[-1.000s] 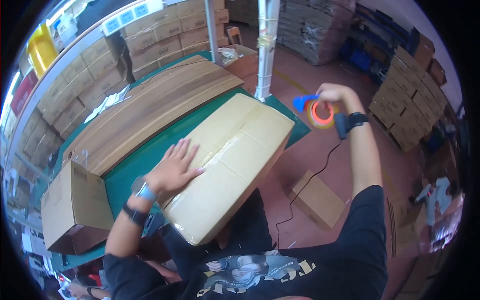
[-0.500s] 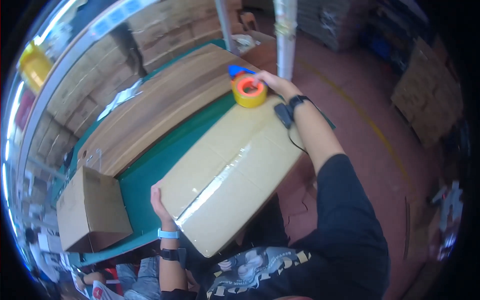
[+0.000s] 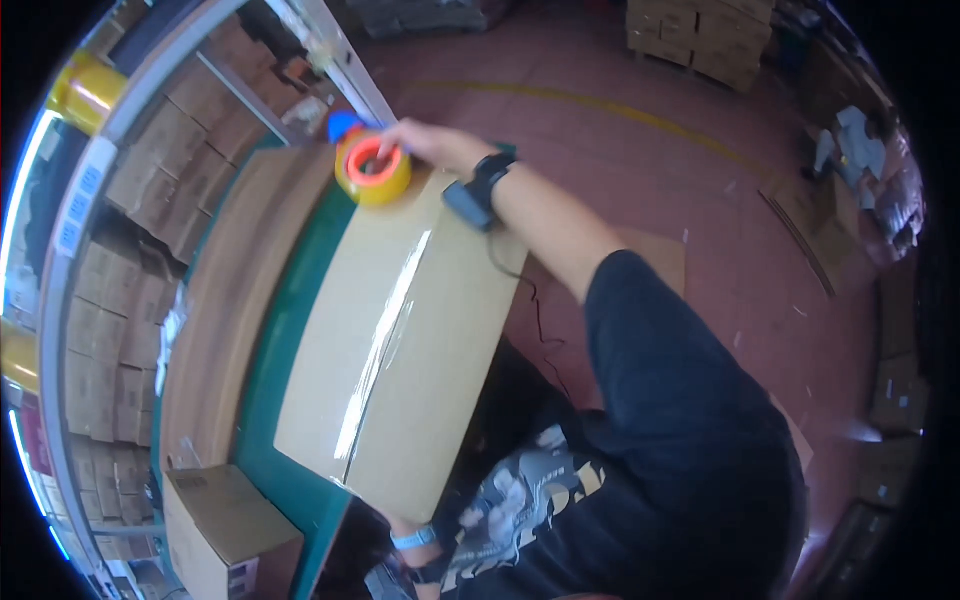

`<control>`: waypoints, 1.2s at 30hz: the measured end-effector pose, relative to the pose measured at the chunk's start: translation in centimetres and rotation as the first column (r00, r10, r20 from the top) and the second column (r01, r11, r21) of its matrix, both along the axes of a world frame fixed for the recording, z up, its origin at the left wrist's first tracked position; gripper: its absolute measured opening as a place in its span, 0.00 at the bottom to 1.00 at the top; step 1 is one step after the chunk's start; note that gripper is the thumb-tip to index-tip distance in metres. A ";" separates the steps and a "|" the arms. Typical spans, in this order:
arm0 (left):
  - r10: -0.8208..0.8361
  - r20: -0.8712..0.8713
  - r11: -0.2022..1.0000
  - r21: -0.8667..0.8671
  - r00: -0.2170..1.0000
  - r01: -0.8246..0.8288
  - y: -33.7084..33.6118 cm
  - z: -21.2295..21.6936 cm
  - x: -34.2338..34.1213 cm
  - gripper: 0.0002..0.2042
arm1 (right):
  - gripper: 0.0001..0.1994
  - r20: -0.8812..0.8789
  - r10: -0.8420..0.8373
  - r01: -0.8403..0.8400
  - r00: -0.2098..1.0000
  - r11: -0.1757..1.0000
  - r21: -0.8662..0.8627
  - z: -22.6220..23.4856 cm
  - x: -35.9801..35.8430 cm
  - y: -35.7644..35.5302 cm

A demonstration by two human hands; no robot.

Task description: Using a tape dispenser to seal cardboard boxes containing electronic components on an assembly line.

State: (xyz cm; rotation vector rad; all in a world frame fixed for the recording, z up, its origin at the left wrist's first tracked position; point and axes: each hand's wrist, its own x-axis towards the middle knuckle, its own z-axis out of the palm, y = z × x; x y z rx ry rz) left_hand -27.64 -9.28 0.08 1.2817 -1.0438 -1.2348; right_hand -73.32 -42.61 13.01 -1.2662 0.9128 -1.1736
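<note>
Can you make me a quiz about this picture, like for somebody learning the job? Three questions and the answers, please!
1. What does the right hand hold?
2. True or false: the shiny strip on the big cardboard box runs across its width.
3. What colour is the tabletop: A red, B green, or C white?

Key:
1. A yellow tape roll with an orange core.
2. False; it runs lengthwise.
3. B.

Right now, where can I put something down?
There's a narrow strip of green table between the wooden board and big box, and bare red floor between the right forearm and yellow line. The box's far end is crowded: the right hand holds tape there.
</note>
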 end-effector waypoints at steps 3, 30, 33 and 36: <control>-0.135 0.004 0.989 0.060 0.991 0.134 0.5 -3.3 1.0 0.32 | 0.19 0.211 -0.147 0.134 0.966 0.988 0.074 -5.7 -3.9 6.0; -0.663 -0.383 0.182 0.750 0.642 0.636 -19.7 -27.2 -25.4 0.34 | 0.22 -0.174 -0.963 0.686 -0.206 -0.268 0.676 -42.7 -12.8 55.4; -0.667 -0.417 0.261 0.645 0.617 0.718 -21.3 -27.8 -25.5 0.33 | 0.20 0.008 -0.971 0.774 -0.239 -0.186 0.605 -44.3 -15.3 52.5; -0.842 0.020 0.407 0.680 0.539 0.610 -21.6 -27.8 -25.2 0.31 | 0.17 0.069 -0.961 0.782 -0.269 -0.176 0.598 -47.5 -15.8 50.8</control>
